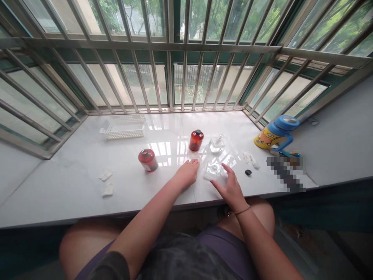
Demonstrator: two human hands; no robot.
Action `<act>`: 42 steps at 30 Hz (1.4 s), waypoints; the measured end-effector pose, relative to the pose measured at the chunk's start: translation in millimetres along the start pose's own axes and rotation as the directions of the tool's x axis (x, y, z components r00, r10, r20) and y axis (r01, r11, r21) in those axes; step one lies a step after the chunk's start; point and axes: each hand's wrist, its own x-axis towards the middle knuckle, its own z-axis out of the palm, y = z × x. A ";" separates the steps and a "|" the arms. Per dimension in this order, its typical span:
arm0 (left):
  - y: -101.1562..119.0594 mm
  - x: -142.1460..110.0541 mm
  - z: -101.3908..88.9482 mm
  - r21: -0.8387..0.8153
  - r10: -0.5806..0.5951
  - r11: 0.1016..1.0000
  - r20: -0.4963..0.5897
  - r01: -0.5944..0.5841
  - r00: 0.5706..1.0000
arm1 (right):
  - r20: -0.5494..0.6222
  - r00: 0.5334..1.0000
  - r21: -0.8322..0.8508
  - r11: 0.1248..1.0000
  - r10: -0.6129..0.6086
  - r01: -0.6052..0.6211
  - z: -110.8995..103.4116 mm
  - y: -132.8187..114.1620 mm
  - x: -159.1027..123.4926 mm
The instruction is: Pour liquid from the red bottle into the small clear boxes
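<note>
My left hand (188, 174) rests palm down on the white counter with its fingers stretched out, just in front of a red-amber bottle (196, 140) with a black cap. Nothing shows in that hand. My right hand (231, 186) is open, thumb and fingers apart, beside a clear square glass bottle (212, 171) without seeming to grip it. Behind that stands a second clear glass bottle (217, 144). Further left is another red-amber bottle (148, 160) with its neck uncapped. To the right of my right hand lies a small black cap (248, 172).
A white perforated basket (124, 128) sits at the back left. Crumpled white tissues (107, 182) lie at left, and more tissue (251, 159) at right. A blue and yellow tumbler (275, 132) stands by the right wall. Metal window bars (169, 81) rise behind the counter (67, 175).
</note>
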 end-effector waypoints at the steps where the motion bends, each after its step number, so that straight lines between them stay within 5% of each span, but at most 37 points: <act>1: 3.3 1.8 -0.5 -0.007 0.015 1.000 0.003 -0.015 1.000 | 0.011 1.000 0.034 0.999 0.029 -0.030 6.1 -0.7 6.1; 5: 17.6 -6.9 0.1 -0.031 0.076 0.997 0.015 -0.075 0.997 | -0.046 0.992 0.095 0.989 0.116 -0.112 12.2 5.7 11.3; 10: 34.2 -62.1 17.3 -0.074 0.174 0.982 0.004 -0.173 0.985 | -0.184 0.955 0.087 0.971 0.234 -0.221 -9.6 21.6 -11.0; 15: 27.5 -103.1 24.1 -0.004 -0.043 0.999 -0.074 0.042 0.996 | -0.258 0.927 0.057 0.962 0.272 -0.266 -29.7 25.0 -30.8; 20: 3.5 -66.1 7.2 0.044 -0.189 0.980 -0.074 0.193 0.979 | -0.309 0.902 0.049 0.952 0.302 -0.302 -41.6 14.6 -33.3; 23: 3.2 -23.3 5.5 0.034 -0.151 0.987 -0.078 0.154 0.985 | -0.336 0.893 0.061 0.953 0.300 -0.298 -44.7 10.2 -30.6; 27: 36.3 13.1 15.2 0.006 0.008 1.000 -0.059 -0.008 0.998 | -0.372 0.882 0.061 0.956 0.288 -0.287 -48.0 9.7 -29.6; 30: 69.7 3.6 26.0 -0.019 0.161 0.987 -0.031 -0.162 0.986 | -0.396 0.873 0.048 0.956 0.283 -0.288 -51.3 13.5 -32.3; 34: 86.1 -47.1 39.8 -0.046 0.234 0.971 -0.040 -0.236 0.971 | -0.385 0.873 0.036 0.950 0.299 -0.309 -54.2 19.9 -37.2; 38: 61.0 -94.2 43.7 0.001 0.080 0.997 -0.100 -0.080 0.992 | -0.379 0.871 0.033 0.945 0.312 -0.324 -52.7 20.3 -39.1; 42: 15.2 -108.6 28.1 0.116 -0.249 0.957 -0.154 0.268 0.956 | -0.358 0.879 0.030 0.944 0.316 -0.328 -47.2 15.8 -39.1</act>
